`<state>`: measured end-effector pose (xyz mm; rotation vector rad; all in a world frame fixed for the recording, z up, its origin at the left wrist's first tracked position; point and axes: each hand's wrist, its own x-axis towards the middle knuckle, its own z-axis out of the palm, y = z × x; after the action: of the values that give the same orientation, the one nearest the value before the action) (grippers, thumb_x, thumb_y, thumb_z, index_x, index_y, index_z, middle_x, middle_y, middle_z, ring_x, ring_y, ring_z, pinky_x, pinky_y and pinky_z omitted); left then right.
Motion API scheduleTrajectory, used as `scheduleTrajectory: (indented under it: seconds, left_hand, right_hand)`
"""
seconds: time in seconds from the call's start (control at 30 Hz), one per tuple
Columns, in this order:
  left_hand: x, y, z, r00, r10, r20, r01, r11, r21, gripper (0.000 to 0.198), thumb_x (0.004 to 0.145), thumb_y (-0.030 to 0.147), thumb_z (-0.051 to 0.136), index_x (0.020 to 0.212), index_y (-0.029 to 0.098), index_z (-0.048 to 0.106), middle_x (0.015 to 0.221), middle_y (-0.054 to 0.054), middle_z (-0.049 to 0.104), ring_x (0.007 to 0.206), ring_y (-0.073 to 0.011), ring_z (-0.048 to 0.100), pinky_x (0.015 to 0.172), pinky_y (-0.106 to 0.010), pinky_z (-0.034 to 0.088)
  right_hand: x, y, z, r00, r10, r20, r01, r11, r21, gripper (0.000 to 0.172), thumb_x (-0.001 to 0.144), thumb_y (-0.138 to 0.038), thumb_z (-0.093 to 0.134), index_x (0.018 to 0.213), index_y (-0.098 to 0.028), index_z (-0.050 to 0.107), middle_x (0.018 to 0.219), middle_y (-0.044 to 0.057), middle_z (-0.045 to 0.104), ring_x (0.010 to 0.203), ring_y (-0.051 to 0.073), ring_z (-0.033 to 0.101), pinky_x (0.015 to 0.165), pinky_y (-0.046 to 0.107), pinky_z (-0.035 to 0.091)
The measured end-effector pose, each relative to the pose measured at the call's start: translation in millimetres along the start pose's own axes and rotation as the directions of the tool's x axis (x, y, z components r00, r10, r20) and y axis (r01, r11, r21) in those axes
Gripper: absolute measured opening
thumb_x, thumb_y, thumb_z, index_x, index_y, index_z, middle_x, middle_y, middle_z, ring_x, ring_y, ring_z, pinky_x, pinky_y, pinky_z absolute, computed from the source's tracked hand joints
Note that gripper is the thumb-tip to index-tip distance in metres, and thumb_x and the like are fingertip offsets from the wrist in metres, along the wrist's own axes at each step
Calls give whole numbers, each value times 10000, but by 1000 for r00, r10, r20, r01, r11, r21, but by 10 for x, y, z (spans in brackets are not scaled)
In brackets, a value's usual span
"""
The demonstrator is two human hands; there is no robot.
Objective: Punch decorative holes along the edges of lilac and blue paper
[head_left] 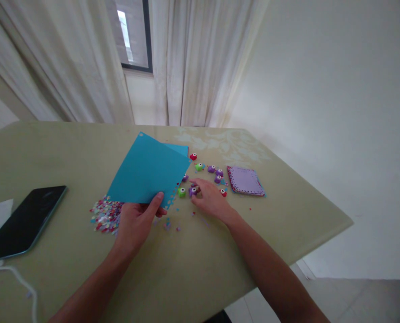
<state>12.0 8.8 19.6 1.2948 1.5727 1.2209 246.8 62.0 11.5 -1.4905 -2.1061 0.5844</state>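
My left hand [136, 220] grips the near edge of a teal paper sheet [147, 172], thumb on top, holding it tilted above the table; punched holes run along its right edge. My right hand [209, 197] rests on the table to the right, fingers curled round a small purple paper punch [193, 191]. A green punch [182, 192] sits just left of it. Other small punches lie behind: red [193, 156], green [199, 167], purple [211, 168], and a red one [223, 193] by my right hand.
A heap of coloured paper confetti [104, 216] lies under the sheet's left corner. A stack of lilac paper squares [245, 181] lies at the right. A dark phone [23, 222] with a white cable [24, 285] sits far left. The beige table [193, 264] ends close on the right; curtains hang behind.
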Motion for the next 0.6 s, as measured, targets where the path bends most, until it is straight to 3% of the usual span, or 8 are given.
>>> scheduleTrajectory:
  seconds: [0.1, 0.17, 0.27, 0.37, 0.5, 0.6]
  left_hand:
    - [-2, 10, -6, 1000, 7, -6, -7, 1000, 0, 404, 816, 560, 736, 630, 202, 758, 602, -73, 767, 551, -231, 723, 576, -307, 545]
    - [-5, 21, -11, 1000, 8, -23, -8, 1000, 2, 403, 813, 561, 742, 635, 200, 761, 601, -76, 767, 543, -232, 719, 572, -309, 545]
    - [-12, 46, -15, 999, 6, -34, -6, 1000, -4, 413, 811, 570, 741, 623, 203, 761, 604, -79, 769, 546, -234, 721, 592, -316, 559]
    - [-22, 82, -12, 999, 3, -35, -4, 1000, -5, 417, 805, 556, 732, 570, 212, 746, 586, -77, 759, 537, -229, 707, 598, -321, 563]
    - [-33, 102, -6, 1000, 2, -27, -2, 1000, -12, 434, 798, 569, 731, 550, 213, 737, 556, -74, 738, 505, -217, 674, 565, -317, 540]
    - [-30, 82, -7, 999, -23, -27, 22, 999, -28, 430, 790, 579, 739, 570, 209, 747, 561, -75, 741, 524, -226, 694, 591, -324, 557]
  right_hand:
    - [-3, 3, 34, 997, -32, 69, 22, 990, 140, 462, 855, -129, 692, 1307, -218, 727, 1135, 89, 784, 890, 220, 720, 893, 390, 558]
    - [14, 42, -33, 998, -13, 54, 4, 986, 166, 380, 902, -167, 666, 1275, -210, 725, 1077, 78, 785, 829, 201, 710, 827, 360, 557]
    - [46, 155, -239, 985, 81, -151, -98, 989, -110, 305, 942, -155, 612, 1226, -179, 719, 1140, 125, 760, 970, 240, 700, 897, 375, 529]
    - [57, 291, -413, 943, 180, -279, -282, 877, -389, 285, 979, -204, 623, 1248, -174, 713, 1228, 177, 713, 1129, 312, 664, 936, 400, 508]
    - [51, 389, -418, 954, 246, -172, -300, 803, -516, 302, 978, -161, 626, 1263, -175, 726, 1251, 186, 698, 1134, 313, 677, 921, 382, 511]
    - [51, 377, -357, 959, 259, -112, -279, 810, -515, 188, 983, -173, 626, 1102, -168, 772, 1208, 187, 706, 1059, 299, 698, 874, 374, 521]
